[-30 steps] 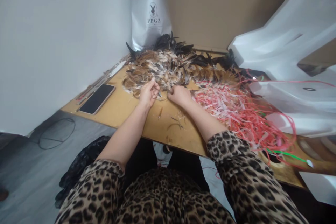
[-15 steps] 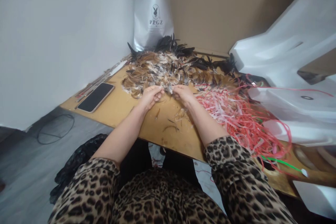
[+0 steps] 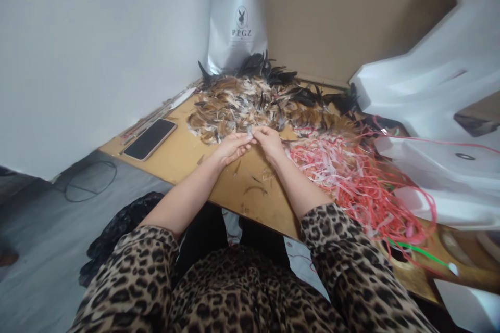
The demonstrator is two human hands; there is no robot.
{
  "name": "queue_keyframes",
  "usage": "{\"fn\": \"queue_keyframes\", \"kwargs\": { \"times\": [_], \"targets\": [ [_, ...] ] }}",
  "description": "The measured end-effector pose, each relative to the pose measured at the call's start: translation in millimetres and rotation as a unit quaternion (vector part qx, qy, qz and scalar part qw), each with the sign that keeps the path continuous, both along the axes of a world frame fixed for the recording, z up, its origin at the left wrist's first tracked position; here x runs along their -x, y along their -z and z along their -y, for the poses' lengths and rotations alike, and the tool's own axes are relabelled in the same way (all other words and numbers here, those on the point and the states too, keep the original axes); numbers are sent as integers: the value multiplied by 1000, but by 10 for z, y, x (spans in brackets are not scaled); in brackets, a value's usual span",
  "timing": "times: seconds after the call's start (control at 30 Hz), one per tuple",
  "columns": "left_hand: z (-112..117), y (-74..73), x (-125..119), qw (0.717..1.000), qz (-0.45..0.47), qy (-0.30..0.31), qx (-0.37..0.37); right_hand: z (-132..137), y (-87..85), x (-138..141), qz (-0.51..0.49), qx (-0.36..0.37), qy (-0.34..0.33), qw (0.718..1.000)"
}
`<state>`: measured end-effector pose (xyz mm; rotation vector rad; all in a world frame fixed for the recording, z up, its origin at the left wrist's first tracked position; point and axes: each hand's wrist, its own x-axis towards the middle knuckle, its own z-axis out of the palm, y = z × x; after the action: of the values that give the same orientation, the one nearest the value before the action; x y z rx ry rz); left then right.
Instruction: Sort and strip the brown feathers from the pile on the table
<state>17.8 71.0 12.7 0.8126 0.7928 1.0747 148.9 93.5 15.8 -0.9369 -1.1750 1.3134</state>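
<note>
Your left hand (image 3: 231,146) and right hand (image 3: 269,141) meet fingertip to fingertip at the near edge of the heap of brown, white and black feathers (image 3: 253,101) on the wooden counter (image 3: 187,153), each grip pinched on a small pale feather tuft (image 3: 252,131); keep it light, quills aligned.

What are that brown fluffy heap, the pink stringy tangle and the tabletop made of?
The heap looks like real feathers: brown, white and black, with wispy vanes. The tangle seems to be thin plastic strips, slightly glossy. The tabletop looks like bare, matte, scuffed wooden board.
</note>
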Motion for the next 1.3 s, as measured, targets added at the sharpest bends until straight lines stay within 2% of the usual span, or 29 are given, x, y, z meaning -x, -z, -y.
{"fn": "queue_keyframes", "kwargs": {
  "times": [0.13, 0.23, 0.37, 0.43, 0.53, 0.7, 0.83, 0.93, 1.03, 1.1, 1.17, 1.3],
  "targets": [
    [12, 17, -3, 1000, 13, -15, -10, 21, -25, 25, 20, -15, -11, 1000],
    [16, 29, -1, 999, 0, -29, -24, 15, -70, -64, 53, -9, -5, 999],
    [6, 9, 10, 996, -39, -61, -51, -62, -94, -289, 155, -49, 81, 983],
    [-6, -11, 21, 993, -57, -85, -58, -106, -76, -371, 246, -94, 95, 960],
    [-32, -22, 44, 986, -92, -125, -63, -130, -41, -380, 384, -128, 73, 912],
    [-87, 30, 83, 979, -109, -145, -94, -79, -33, -192, 545, -110, 88, 827],
    [-97, 36, 86, 981, -86, -151, -87, -51, -67, -107, 589, -98, 101, 795],
    [-76, -1, 76, 983, -77, -149, -74, -27, -107, -139, 588, -115, 89, 796],
    [-51, -44, 70, 986, -58, -147, -61, 20, -147, -217, 566, -178, 83, 801],
    [-43, -62, 74, 987, -43, -148, -52, 59, -173, -264, 555, -237, 87, 792],
    [-44, -69, 86, 988, -29, -144, -41, 94, -199, -290, 559, -292, 97, 770],
    [-54, -71, 112, 994, -3, -107, -8, 119, -228, -272, 606, -380, 97, 692]
  ]
}}
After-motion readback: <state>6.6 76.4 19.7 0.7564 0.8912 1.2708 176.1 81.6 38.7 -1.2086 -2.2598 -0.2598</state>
